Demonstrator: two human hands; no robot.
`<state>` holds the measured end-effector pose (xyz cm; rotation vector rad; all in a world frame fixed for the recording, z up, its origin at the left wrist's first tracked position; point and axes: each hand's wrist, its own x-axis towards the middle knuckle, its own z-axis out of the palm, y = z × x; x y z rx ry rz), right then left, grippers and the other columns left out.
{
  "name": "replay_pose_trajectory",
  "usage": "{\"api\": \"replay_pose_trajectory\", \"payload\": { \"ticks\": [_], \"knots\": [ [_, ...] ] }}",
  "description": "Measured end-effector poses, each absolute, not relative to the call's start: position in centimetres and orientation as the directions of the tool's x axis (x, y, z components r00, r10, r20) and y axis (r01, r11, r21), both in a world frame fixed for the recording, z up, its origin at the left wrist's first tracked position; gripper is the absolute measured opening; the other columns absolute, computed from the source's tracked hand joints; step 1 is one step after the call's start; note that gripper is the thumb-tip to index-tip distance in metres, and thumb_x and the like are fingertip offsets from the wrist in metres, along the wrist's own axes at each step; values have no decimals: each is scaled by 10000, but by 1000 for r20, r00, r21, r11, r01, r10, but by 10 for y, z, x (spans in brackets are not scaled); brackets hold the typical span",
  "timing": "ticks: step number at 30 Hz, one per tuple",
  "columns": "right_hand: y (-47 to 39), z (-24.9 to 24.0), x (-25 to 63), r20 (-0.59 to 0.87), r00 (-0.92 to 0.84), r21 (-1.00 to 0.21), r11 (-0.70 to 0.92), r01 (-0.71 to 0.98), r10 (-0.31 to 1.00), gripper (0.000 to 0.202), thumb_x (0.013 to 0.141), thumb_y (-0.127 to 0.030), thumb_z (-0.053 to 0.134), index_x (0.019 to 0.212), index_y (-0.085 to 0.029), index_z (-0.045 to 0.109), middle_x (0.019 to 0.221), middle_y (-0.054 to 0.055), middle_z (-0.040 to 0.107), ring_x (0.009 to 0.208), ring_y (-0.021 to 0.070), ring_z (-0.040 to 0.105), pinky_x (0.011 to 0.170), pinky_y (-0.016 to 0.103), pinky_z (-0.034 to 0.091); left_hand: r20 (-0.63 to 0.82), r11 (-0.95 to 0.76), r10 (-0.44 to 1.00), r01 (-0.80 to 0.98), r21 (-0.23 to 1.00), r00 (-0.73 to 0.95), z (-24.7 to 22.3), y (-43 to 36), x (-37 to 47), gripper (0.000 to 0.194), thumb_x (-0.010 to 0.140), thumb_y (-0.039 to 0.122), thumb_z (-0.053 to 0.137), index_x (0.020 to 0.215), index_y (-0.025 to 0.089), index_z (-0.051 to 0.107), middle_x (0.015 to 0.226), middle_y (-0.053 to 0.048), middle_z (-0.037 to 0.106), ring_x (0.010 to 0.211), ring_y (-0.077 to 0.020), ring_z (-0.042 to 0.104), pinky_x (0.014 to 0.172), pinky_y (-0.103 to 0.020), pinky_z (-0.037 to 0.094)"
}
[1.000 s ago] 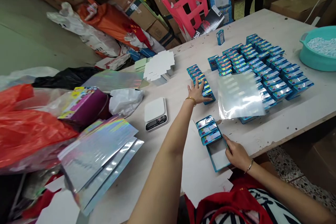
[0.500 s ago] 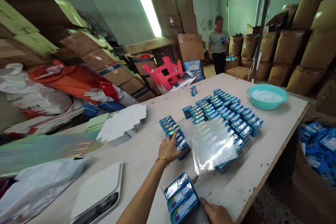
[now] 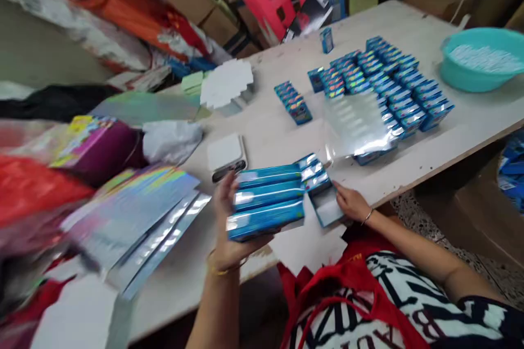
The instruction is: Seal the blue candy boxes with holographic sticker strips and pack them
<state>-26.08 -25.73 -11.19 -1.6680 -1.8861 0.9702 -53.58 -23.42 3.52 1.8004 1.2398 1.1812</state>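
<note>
Three slim blue boxes (image 3: 268,194), side by side, are gripped in my left hand (image 3: 229,248), lifted over the table's near edge. The thumb lies at their left end and the fingers reach underneath. My right hand (image 3: 352,204) closes on the right wall of an open carton (image 3: 326,204) with a pale inside. Several small blue boxes (image 3: 314,173) fill its far part; its near part shows bare bottom. The right ends of the held boxes come close to this carton. Beyond it stands a short row of blue boxes (image 3: 293,102).
Many blue boxes (image 3: 409,92) stand in rows to the right, partly under a clear plastic sheet (image 3: 356,122). A turquoise basin (image 3: 477,73) holds small white pieces. Left are a white scale (image 3: 225,152), stacked white cards (image 3: 227,82) and shiny sheets (image 3: 139,218).
My left hand has taken boxes from the short row and brought them toward me; that row is shorter. My right hand stays at the carton. The view has tilted down.
</note>
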Motion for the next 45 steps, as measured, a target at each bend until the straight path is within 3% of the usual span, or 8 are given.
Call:
{"api": "replay_pose_trajectory", "payload": {
  "ticks": [4, 10, 15, 20, 23, 29, 37, 45],
  "knots": [
    [-256, -125, -257, -47, -238, -752, 122, 647, 970, 547, 990, -235, 340, 1522, -119, 390, 1389, 151, 612, 1165, 256, 655, 988, 387, 514, 278, -423, 886, 404, 811, 370, -5, -260, -501, 1122, 594, 573, 852, 1527, 318, 284, 1412, -136, 452, 1270, -353, 528, 1042, -563, 482],
    [-258, -127, -249, 35, -313, -777, 223, 588, 949, 514, 1007, -257, 365, 1512, -165, 399, 1203, 123, 717, 1064, 246, 687, 901, 371, 550, 286, -624, 773, 600, 500, 566, -27, -254, -476, 1012, 647, 419, 822, 1516, 249, 331, 1380, -148, 395, 1300, -337, 448, 1085, -533, 426],
    [-262, -131, -247, 137, -274, -796, 271, 541, 952, 542, 1025, -291, 332, 1563, -228, 310, 1396, 100, 606, 1200, 229, 629, 1025, 409, 518, 179, -581, 812, 743, 333, 555, -22, -262, -472, 984, 650, 433, 806, 1512, 224, 380, 1379, -168, 399, 1265, -358, 456, 1054, -523, 436],
    [-269, -128, -239, 206, -394, -763, 399, 509, 896, 528, 1045, -333, 295, 1560, -222, 317, 1195, 109, 664, 1083, 220, 641, 988, 414, 532, 19, -473, 878, 859, 199, 479, -8, -274, -452, 938, 672, 423, 797, 1510, 253, 411, 1480, -205, 382, 1318, -420, 432, 1029, -573, 416],
    [-269, -130, -238, 194, -415, -731, 413, 543, 889, 533, 1041, -321, 279, 1544, -151, 338, 1095, 132, 649, 997, 233, 633, 929, 419, 544, -9, -444, 894, 886, 136, 449, -9, -276, -433, 904, 728, 398, 766, 1530, 239, 380, 1608, -208, 259, 1471, -468, 230, 1117, -653, 270],
    [-280, -117, -242, 141, -419, -730, 380, 568, 897, 555, 1005, -214, 279, 1552, -117, 274, 1114, 140, 645, 977, 236, 617, 868, 390, 543, -60, -611, 775, 771, 178, 629, -28, -266, -408, 896, 869, 439, 616, 1575, 69, 207, 1635, -247, 196, 1544, -375, 111, 1218, -614, 9],
    [-179, -20, -163, 357, -206, -442, 358, 822, 911, 524, 1002, -475, 428, 1434, -190, 514, 1424, 143, 527, 1387, 351, 384, 1137, 584, 304, 57, -673, 713, 659, 335, 699, -27, -261, -423, 913, 867, 575, 617, 1581, 162, 226, 1631, -226, 231, 1544, -390, 71, 1204, -654, 20],
    [-81, -43, -106, 72, -280, -474, 279, 835, 957, 430, 967, -450, 532, 1330, -243, 632, 1554, 54, 453, 1516, 329, 234, 1187, 674, 81, 198, -705, 628, 441, 556, 753, 12, -282, -398, 665, 957, 390, 562, 1552, 276, 288, 1625, -168, 285, 1542, -313, 178, 1225, -604, 167]
  ]
}}
